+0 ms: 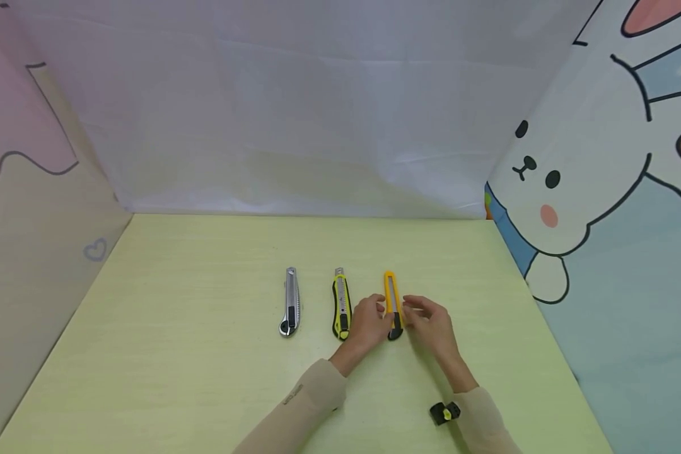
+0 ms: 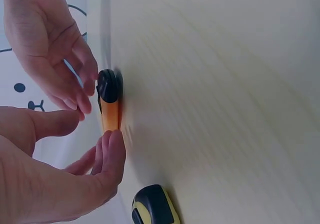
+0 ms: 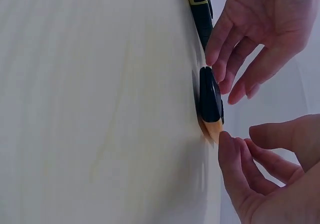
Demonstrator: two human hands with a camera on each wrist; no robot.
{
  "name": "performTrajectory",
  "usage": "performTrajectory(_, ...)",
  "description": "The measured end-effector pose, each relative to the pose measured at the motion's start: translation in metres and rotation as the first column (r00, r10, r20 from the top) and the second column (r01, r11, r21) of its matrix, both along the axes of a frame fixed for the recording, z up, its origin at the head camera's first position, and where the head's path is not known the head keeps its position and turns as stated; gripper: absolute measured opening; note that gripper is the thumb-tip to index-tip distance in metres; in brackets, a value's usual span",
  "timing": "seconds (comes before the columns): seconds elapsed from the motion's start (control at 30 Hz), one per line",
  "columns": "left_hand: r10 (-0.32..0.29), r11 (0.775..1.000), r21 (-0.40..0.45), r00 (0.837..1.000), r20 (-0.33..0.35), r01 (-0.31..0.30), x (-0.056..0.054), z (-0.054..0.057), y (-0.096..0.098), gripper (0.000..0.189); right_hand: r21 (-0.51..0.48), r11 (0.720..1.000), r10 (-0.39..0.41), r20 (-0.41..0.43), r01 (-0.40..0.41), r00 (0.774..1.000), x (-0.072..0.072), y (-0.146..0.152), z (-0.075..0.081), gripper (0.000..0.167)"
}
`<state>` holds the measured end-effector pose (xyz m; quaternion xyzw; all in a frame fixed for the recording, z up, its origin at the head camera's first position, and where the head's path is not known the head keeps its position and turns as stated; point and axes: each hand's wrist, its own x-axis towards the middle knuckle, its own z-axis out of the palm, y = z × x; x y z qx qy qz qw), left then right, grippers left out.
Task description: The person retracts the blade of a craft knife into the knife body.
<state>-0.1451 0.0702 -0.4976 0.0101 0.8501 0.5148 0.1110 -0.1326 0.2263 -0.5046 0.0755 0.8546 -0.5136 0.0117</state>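
Note:
Three snap-off utility knives lie in a row on the table, blade ends away from me. The rightmost is a yellow-orange utility knife with a black end. My left hand is at its left side, and my right hand at its right, fingers loosely bent and fingertips close to its body. Both wrist views show the knife flat on the table between the hands, with neither hand curled round it. Just left of my left hand lies a yellow-green and black utility knife. Furthest left is a silver utility knife.
The pale yellow table meets a white cloth backdrop at its far edge. A cartoon rabbit panel stands along the right side, another printed panel along the left. A small black and yellow-green object sits by the right sleeve.

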Motion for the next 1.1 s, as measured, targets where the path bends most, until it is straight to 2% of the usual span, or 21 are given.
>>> performTrajectory(0.23,0.010,1.000,0.004,0.995,-0.103,-0.010,0.004,0.004,-0.004,0.023,-0.088,0.996,-0.016,-0.066,0.010,0.998,-0.001,0.003,0.003,0.024)
performTrajectory(0.5,0.020,0.999,-0.038,0.980,-0.200,-0.028,0.009,0.008,-0.012,0.010,-0.069,0.998,-0.016,-0.123,0.007,0.992,0.001,0.009,0.006,0.022)
performTrajectory(0.63,0.024,0.998,-0.051,0.975,-0.222,-0.036,0.010,0.010,-0.019,0.007,-0.002,1.000,-0.008,-0.216,0.008,0.976,0.001,0.011,0.006,0.017)
performTrajectory(0.83,0.010,0.993,-0.113,0.955,-0.296,-0.046,0.013,0.012,-0.029,0.013,0.144,0.988,0.007,-0.378,0.051,0.926,-0.001,0.017,0.005,0.007)
performTrajectory(1.1,-0.011,0.985,-0.164,0.924,-0.381,-0.056,0.015,0.013,-0.041,0.017,0.280,0.958,0.071,-0.431,0.059,0.899,-0.001,0.022,0.006,0.008)
